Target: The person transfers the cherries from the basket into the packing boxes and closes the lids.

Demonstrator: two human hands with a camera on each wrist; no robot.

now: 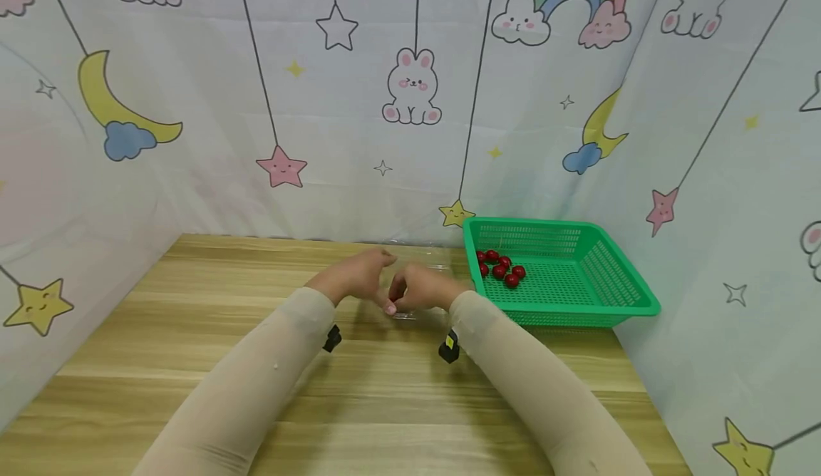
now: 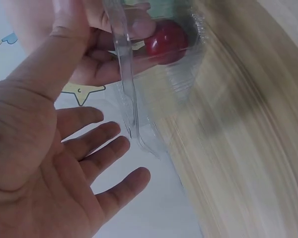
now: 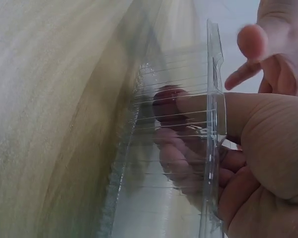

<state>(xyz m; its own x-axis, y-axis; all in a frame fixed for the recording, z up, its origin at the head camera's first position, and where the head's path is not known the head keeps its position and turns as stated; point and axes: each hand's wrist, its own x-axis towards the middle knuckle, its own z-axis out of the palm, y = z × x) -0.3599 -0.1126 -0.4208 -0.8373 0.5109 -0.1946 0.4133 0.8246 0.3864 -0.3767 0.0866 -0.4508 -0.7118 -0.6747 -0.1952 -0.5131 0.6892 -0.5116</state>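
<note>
A clear plastic box (image 1: pixel 438 256) stands on the table between my hands; its transparent rim (image 2: pixel 123 54) and ribbed wall show close up in both wrist views. My right hand (image 1: pixel 425 287) reaches over the rim and pinches a red cherry (image 2: pixel 169 42) between thumb and fingers inside the box. In the right wrist view the cherry (image 3: pixel 165 103) shows dimly through the ribbed plastic. My left hand (image 1: pixel 356 276) is beside the box, its fingers (image 2: pixel 121 191) spread and relaxed outside the rim. Whether its thumb touches the plastic I cannot tell.
A green plastic basket (image 1: pixel 580 310) stands to the right, with several red cherries (image 1: pixel 499 271) at its left end. The wooden table (image 1: pixel 385 405) meets a printed curtain (image 1: pixel 359 198) at the back and sides.
</note>
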